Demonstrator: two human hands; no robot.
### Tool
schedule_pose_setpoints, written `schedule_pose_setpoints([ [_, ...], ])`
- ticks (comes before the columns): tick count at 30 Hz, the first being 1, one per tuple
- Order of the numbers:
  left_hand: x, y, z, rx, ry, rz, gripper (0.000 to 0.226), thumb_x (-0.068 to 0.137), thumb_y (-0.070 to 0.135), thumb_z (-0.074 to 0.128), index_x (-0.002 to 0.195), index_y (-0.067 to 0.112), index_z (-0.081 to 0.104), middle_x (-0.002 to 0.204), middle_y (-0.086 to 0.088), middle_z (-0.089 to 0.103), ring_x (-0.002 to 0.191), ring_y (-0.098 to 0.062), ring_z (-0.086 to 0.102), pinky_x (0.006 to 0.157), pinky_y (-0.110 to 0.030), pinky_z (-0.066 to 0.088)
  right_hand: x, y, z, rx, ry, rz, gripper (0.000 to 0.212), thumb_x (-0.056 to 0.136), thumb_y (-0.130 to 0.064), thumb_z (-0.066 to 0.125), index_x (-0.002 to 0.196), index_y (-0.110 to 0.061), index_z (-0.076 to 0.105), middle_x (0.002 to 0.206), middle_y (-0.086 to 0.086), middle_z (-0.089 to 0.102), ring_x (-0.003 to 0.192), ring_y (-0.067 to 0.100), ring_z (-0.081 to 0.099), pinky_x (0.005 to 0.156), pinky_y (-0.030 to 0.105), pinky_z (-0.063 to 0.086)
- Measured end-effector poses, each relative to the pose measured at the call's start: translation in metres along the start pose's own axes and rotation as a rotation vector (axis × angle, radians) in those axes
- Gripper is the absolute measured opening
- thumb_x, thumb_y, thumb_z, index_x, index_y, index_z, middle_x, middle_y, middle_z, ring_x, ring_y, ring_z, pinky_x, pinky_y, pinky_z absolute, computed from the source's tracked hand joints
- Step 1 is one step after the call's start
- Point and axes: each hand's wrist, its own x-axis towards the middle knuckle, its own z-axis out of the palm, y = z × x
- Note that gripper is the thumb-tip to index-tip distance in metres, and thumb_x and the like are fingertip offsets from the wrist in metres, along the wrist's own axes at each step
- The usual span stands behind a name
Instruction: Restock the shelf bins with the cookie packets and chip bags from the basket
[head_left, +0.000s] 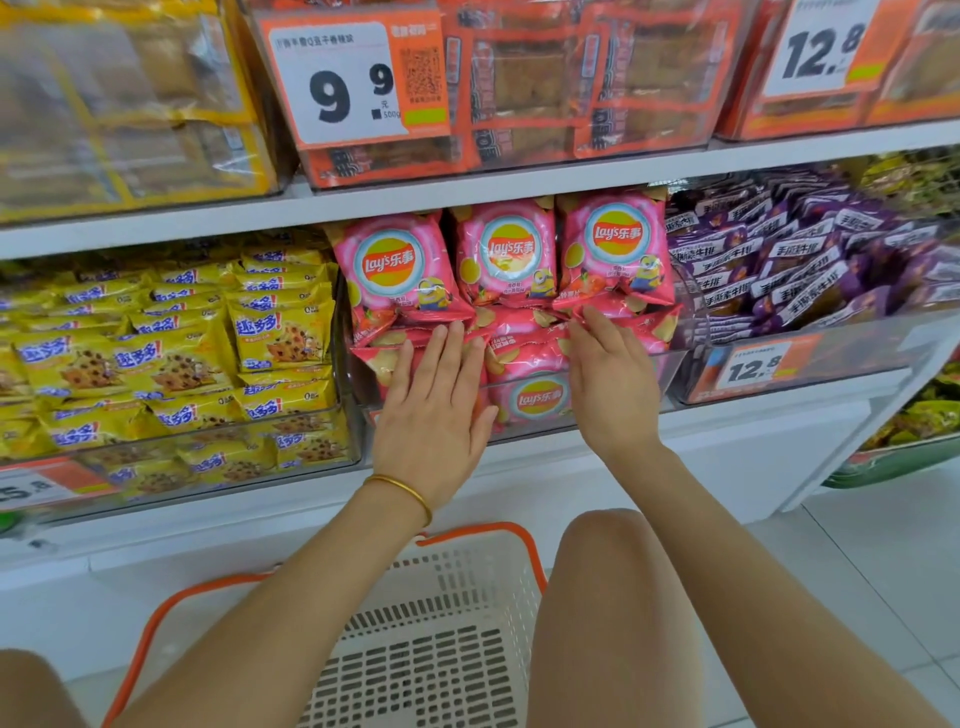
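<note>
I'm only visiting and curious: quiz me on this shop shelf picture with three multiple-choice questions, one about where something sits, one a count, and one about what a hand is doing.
1. Next to the yellow cookie packets and the purple packets, the pink chip bags sit:
A. left of both
B. between them
C. right of both

2. How many pink chip bags stand upright in the back row of their bin?
A. one
B. three
C. six

3. The left hand is:
A. flat on the chip bags, fingers straight
B. clenched in a fist
C. hanging at the person's side

Answers:
1 B, as the yellow packets fill the bin on their left and the purple ones the bin on their right.
2 B, as three round logos stand side by side.
3 A, as the palm faces down with the fingers stretched over the lying bags.
</note>
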Motion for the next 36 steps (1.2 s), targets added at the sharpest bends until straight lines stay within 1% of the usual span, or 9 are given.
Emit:
schedule_pose_setpoints([
  [5, 0.000, 0.004, -0.004, -0.006, 0.041, -0.025, 0.066, 0.095, 0.045, 0.021, 0.144, 0.005, 0.037, 0.152, -0.017, 0.030, 0.143, -0.029, 0.026, 0.115, -0.049, 0.017, -0.005, 0.001, -0.018, 0.148, -0.030, 0.062, 0.046, 0.082, -0.002, 0.042, 0.126, 0.001, 0.057, 0.132, 0.022, 0.054, 0.116, 0.043, 0.053, 0.096, 0.051, 0.046],
  [9, 0.004, 0.017, -0.010, 0.018, 0.108, 0.049, 0.065, 0.096, 0.043, 0.024, 0.146, 0.003, 0.030, 0.155, -0.017, 0.022, 0.145, -0.031, 0.018, 0.116, -0.049, 0.017, -0.014, 0.008, -0.033, 0.151, 0.031, 0.102, 0.058, 0.080, -0.017, 0.024, 0.123, 0.002, 0.058, 0.127, 0.021, 0.058, 0.118, 0.040, 0.053, 0.099, 0.050, 0.043],
  [12, 0.012, 0.028, -0.004, 0.053, 0.091, 0.164, 0.061, 0.095, 0.042, 0.026, 0.143, 0.005, 0.040, 0.152, -0.016, 0.031, 0.143, -0.029, 0.025, 0.115, -0.050, 0.016, -0.019, 0.012, -0.028, 0.081, -0.054, 0.017, 0.052, 0.086, -0.022, 0.030, 0.123, -0.002, 0.059, 0.126, 0.017, 0.060, 0.117, 0.039, 0.054, 0.102, 0.049, 0.041],
  [18, 0.025, 0.024, 0.005, 0.108, 0.035, 0.146, 0.063, 0.094, 0.043, 0.021, 0.140, 0.007, 0.043, 0.148, -0.015, 0.039, 0.141, -0.030, 0.029, 0.114, -0.050, 0.016, -0.021, 0.016, -0.018, -0.007, -0.116, 0.014, 0.047, 0.094, -0.029, 0.034, 0.127, -0.004, 0.057, 0.127, 0.017, 0.059, 0.119, 0.037, 0.053, 0.104, 0.053, 0.039],
  [22, 0.024, 0.022, 0.002, 0.037, 0.098, 0.171, 0.062, 0.093, 0.041, 0.028, 0.139, 0.004, 0.045, 0.149, -0.017, 0.037, 0.141, -0.031, 0.030, 0.114, -0.049, 0.017, -0.021, 0.011, -0.022, -0.004, -0.129, 0.017, 0.048, 0.090, -0.027, 0.036, 0.126, -0.004, 0.056, 0.128, 0.017, 0.057, 0.119, 0.038, 0.052, 0.104, 0.053, 0.038],
  [26, 0.005, 0.010, -0.007, -0.018, 0.181, 0.071, 0.062, 0.094, 0.038, 0.028, 0.144, 0.001, 0.035, 0.153, -0.018, 0.027, 0.144, -0.031, 0.022, 0.116, -0.048, 0.017, -0.021, -0.010, -0.029, 0.012, -0.076, -0.006, 0.048, 0.089, -0.026, 0.037, 0.127, -0.005, 0.056, 0.133, 0.016, 0.054, 0.125, 0.037, 0.048, 0.105, 0.051, 0.039],
  [29, -0.011, -0.003, -0.008, -0.010, 0.157, -0.043, 0.064, 0.095, 0.040, 0.027, 0.143, -0.001, 0.035, 0.152, -0.021, 0.027, 0.143, -0.033, 0.023, 0.116, -0.049, 0.021, -0.023, -0.030, -0.023, -0.011, -0.124, -0.093, 0.052, 0.089, -0.029, 0.036, 0.128, -0.001, 0.056, 0.134, 0.016, 0.054, 0.125, 0.036, 0.049, 0.108, 0.050, 0.035],
  [33, -0.015, -0.015, -0.001, 0.008, 0.102, -0.020, 0.066, 0.094, 0.042, 0.025, 0.142, -0.001, 0.037, 0.150, -0.022, 0.031, 0.140, -0.034, 0.029, 0.114, -0.049, 0.025, -0.025, -0.045, -0.011, -0.090, -0.225, -0.076, 0.058, 0.092, -0.035, 0.028, 0.125, 0.002, 0.058, 0.128, 0.018, 0.059, 0.126, 0.038, 0.049, 0.108, 0.055, 0.033],
  [36, -0.017, -0.020, -0.002, -0.053, 0.102, -0.002, 0.065, 0.093, 0.041, 0.028, 0.139, -0.002, 0.042, 0.148, -0.022, 0.036, 0.138, -0.035, 0.033, 0.113, -0.049, 0.027, -0.028, -0.046, -0.008, -0.109, -0.253, -0.053, 0.062, 0.090, -0.035, 0.023, 0.129, 0.001, 0.054, 0.134, 0.018, 0.054, 0.130, 0.038, 0.043, 0.111, 0.055, 0.029],
])
